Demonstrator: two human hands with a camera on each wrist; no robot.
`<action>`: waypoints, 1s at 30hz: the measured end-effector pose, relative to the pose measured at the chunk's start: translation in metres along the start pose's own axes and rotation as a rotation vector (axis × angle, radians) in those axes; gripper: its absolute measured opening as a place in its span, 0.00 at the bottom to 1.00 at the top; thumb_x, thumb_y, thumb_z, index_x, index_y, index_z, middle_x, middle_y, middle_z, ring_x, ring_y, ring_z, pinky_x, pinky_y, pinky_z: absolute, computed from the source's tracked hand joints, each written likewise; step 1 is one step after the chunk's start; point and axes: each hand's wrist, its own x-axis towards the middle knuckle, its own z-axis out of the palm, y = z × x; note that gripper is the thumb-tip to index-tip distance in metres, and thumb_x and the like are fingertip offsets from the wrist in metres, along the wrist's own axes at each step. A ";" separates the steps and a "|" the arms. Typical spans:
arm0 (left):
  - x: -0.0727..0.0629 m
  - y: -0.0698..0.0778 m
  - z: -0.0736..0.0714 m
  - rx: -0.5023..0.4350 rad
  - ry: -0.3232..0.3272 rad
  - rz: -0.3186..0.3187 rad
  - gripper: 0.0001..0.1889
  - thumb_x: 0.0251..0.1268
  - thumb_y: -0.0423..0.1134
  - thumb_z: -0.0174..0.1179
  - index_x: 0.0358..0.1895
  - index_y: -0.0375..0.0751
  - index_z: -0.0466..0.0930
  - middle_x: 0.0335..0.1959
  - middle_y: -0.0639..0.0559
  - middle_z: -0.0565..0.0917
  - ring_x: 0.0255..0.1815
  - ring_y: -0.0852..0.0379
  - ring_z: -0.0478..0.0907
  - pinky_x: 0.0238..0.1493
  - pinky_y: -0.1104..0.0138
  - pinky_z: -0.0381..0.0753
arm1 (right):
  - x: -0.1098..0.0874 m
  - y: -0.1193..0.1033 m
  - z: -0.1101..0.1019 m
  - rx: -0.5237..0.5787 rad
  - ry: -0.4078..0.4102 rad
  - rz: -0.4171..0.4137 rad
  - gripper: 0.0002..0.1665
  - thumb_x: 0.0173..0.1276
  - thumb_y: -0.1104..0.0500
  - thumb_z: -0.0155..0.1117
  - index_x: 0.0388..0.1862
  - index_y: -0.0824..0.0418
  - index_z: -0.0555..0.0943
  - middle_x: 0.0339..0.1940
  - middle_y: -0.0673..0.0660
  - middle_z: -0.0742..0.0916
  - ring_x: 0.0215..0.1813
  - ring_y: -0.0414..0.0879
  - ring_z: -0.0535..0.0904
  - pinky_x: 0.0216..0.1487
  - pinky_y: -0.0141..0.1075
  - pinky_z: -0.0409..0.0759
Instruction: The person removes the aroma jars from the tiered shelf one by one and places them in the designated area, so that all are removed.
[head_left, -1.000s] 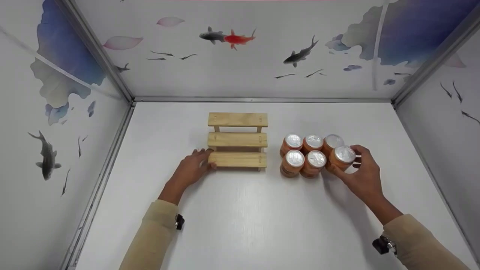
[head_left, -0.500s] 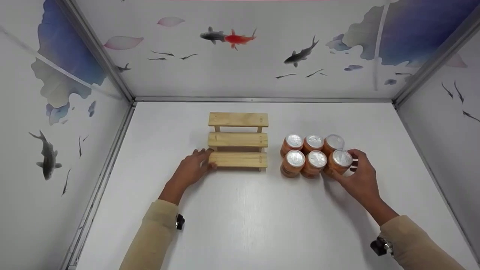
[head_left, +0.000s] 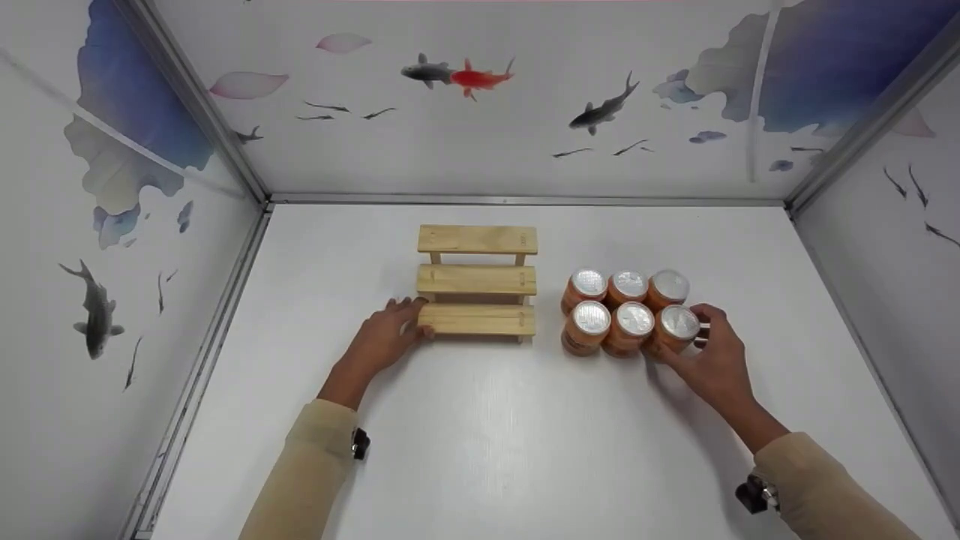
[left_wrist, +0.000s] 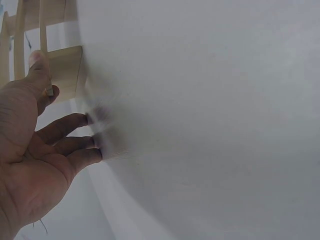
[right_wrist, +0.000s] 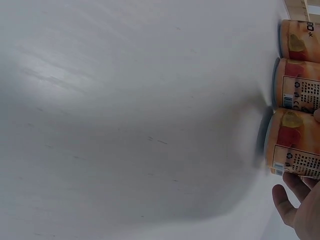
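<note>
A three-step wooden rack point(head_left: 477, 280) stands on the white table in the head view. My left hand point(head_left: 386, 335) pinches the left end of its lowest step. In the left wrist view the thumb lies on one side of that board point(left_wrist: 67, 70), the index finger on the other; the other fingertips touch the table. Right of the rack, several orange cans point(head_left: 591, 319) with silvery lids stand upright in two close rows. My right hand point(head_left: 716, 364) holds the front-row right-end can point(head_left: 679, 323), thumb at its front and fingers at its far right. Its printed label point(right_wrist: 295, 137) shows in the right wrist view.
White walls printed with fish and lotus leaves enclose the white table point(head_left: 480, 435) at the back and both sides. Metal strips point(head_left: 525, 200) run along the table's edges. A gap of tabletop separates the rack from the cans.
My right hand has moved the can left and slightly toward me, bringing it into line with the front row. My left hand and the rack have stayed put.
</note>
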 end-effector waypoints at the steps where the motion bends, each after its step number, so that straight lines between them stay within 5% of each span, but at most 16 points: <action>1: 0.000 0.000 0.000 -0.001 -0.006 -0.008 0.34 0.85 0.58 0.59 0.86 0.51 0.68 0.86 0.35 0.69 0.90 0.29 0.59 0.85 0.30 0.63 | 0.000 0.000 0.000 -0.002 0.000 0.002 0.50 0.62 0.54 0.89 0.74 0.66 0.70 0.66 0.65 0.84 0.61 0.62 0.85 0.54 0.36 0.82; 22: 0.000 0.000 0.001 0.011 0.008 0.008 0.34 0.85 0.56 0.60 0.85 0.49 0.70 0.85 0.34 0.70 0.89 0.28 0.61 0.85 0.32 0.65 | 0.001 0.000 0.002 0.019 -0.037 0.034 0.52 0.64 0.49 0.88 0.75 0.66 0.68 0.68 0.67 0.83 0.65 0.65 0.83 0.59 0.52 0.83; 30: 0.000 -0.001 0.001 0.022 0.011 0.012 0.34 0.85 0.59 0.57 0.86 0.51 0.69 0.85 0.33 0.70 0.88 0.28 0.61 0.84 0.31 0.65 | 0.001 0.003 0.004 0.010 -0.021 0.005 0.51 0.63 0.50 0.89 0.75 0.66 0.68 0.67 0.66 0.83 0.63 0.64 0.84 0.56 0.47 0.83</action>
